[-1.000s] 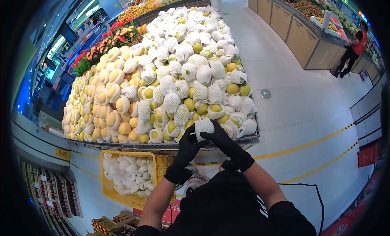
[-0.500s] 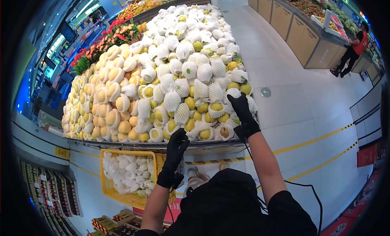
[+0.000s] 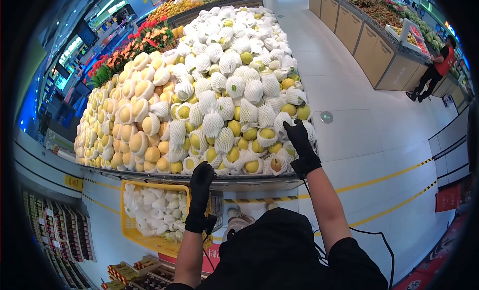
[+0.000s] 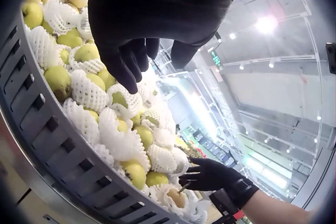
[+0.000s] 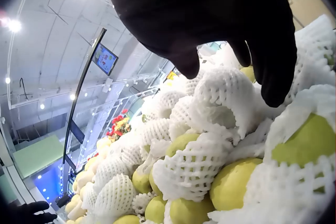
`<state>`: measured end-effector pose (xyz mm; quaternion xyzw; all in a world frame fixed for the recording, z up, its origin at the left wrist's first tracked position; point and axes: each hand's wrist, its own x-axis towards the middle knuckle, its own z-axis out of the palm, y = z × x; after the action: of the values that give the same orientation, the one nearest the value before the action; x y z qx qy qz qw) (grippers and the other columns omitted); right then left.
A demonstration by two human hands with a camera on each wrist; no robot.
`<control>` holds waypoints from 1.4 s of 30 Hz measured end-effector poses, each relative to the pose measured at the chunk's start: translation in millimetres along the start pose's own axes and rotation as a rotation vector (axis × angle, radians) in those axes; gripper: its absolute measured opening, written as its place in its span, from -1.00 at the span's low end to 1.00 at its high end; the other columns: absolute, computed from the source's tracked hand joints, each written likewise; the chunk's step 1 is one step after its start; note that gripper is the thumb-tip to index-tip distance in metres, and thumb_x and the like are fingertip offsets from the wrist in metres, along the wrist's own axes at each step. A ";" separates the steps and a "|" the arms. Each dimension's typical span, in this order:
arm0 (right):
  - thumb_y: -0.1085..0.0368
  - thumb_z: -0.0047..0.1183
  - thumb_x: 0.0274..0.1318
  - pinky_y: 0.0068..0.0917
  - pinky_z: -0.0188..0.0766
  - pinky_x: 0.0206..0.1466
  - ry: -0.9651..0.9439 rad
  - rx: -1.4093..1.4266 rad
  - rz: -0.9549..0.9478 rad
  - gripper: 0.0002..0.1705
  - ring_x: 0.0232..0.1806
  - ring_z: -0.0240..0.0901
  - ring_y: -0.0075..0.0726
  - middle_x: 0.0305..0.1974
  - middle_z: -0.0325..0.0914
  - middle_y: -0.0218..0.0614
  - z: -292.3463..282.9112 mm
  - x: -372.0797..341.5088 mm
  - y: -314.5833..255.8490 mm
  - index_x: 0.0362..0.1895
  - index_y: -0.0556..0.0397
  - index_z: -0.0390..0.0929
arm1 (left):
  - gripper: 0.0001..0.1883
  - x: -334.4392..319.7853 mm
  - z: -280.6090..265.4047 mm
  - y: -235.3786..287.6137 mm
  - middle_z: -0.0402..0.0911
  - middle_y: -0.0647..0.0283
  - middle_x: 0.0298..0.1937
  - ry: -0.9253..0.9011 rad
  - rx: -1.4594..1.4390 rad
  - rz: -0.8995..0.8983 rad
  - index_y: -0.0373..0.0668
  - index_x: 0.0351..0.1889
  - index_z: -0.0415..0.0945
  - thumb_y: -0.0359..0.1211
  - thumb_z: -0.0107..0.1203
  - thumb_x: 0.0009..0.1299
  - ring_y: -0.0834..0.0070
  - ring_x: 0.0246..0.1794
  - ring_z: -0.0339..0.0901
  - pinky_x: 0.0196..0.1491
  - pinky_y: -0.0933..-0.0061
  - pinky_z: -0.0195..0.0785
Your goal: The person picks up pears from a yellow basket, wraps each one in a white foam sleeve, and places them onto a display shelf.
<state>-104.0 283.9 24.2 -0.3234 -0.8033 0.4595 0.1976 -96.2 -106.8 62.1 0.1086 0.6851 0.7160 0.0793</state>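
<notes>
Black-gloved, my right hand [image 3: 301, 136] reaches over the right front of a pile of yellow-green pears, many in white foam nets. Its thumb and fingers are spread, and they hold nothing. A foam-netted pear [image 3: 281, 126] lies right at its fingertips. In the right wrist view, a foam net [image 5: 223, 98] sits below the gap between thumb and fingers. My left hand [image 3: 201, 176], also gloved, hovers by the front rim of the stand with loosely bent fingers. The left wrist view shows nothing in its grasp; bare and netted pears [image 4: 86, 90] lie beyond it.
A grey slatted rim [image 4: 68, 145] borders the pile. Paler yellow netted fruit [image 3: 132, 115] fills the stand's left side. Below stands a yellow crate [image 3: 130, 230] with white foam nets. A person in a red vest [image 3: 444, 63] stands at a counter far right.
Both hands were together on a netted pear at the front. They parted; the right hand carried the pear to the right side of the pile and let go. The left drew back leftward.
</notes>
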 end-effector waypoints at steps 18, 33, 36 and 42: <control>0.00 0.24 -0.05 -0.16 0.32 0.08 0.127 -0.091 -0.205 -0.26 0.04 0.35 0.15 -0.04 0.42 0.13 11.5 3.7 16.2 0.06 0.32 0.34 | -0.56 -8.0 -21.6 3.3 0.49 0.26 -0.07 0.125 -0.081 -0.016 -0.21 0.18 0.31 -0.55 0.07 0.32 0.50 -0.09 0.48 -0.04 0.44 0.46; 0.28 0.09 -0.07 -0.26 0.22 -0.58 -0.391 0.020 -0.571 -0.68 -0.75 0.29 -0.14 -0.75 0.32 -0.01 -22.4 -78.0 -50.5 -0.73 0.18 0.40 | -0.75 -52.5 -75.0 9.4 0.53 0.38 -0.31 0.232 0.052 -0.162 -0.23 -0.04 0.47 -0.37 0.12 0.35 0.69 -0.41 0.42 -0.40 0.65 0.30; 0.30 0.11 -0.08 -0.28 0.23 -0.59 -0.474 0.033 -0.539 -0.72 -0.74 0.30 -0.11 -0.73 0.32 0.02 -12.8 -87.3 -54.8 -0.71 0.18 0.42 | -0.80 -68.0 -81.4 12.9 0.52 0.39 -0.45 0.331 0.084 -0.221 -0.23 -0.21 0.52 -0.29 0.12 0.36 0.72 -0.52 0.40 -0.50 0.69 0.23; 0.29 0.10 -0.02 -0.26 0.23 -0.59 -0.428 0.037 -0.606 -0.69 -0.72 0.33 0.01 -0.71 0.33 0.05 15.5 -102.9 -64.8 -0.70 0.17 0.41 | -0.71 -98.8 -99.8 20.9 0.42 0.41 -0.69 0.577 0.044 -0.328 -0.19 -0.48 0.49 -0.21 0.05 0.42 0.74 -0.77 0.25 -0.70 0.69 0.05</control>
<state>-62.1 178.4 70.4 0.0362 -0.8772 0.4520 0.1579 -26.6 -230.0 74.6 -0.2087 0.7031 0.6798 -0.0061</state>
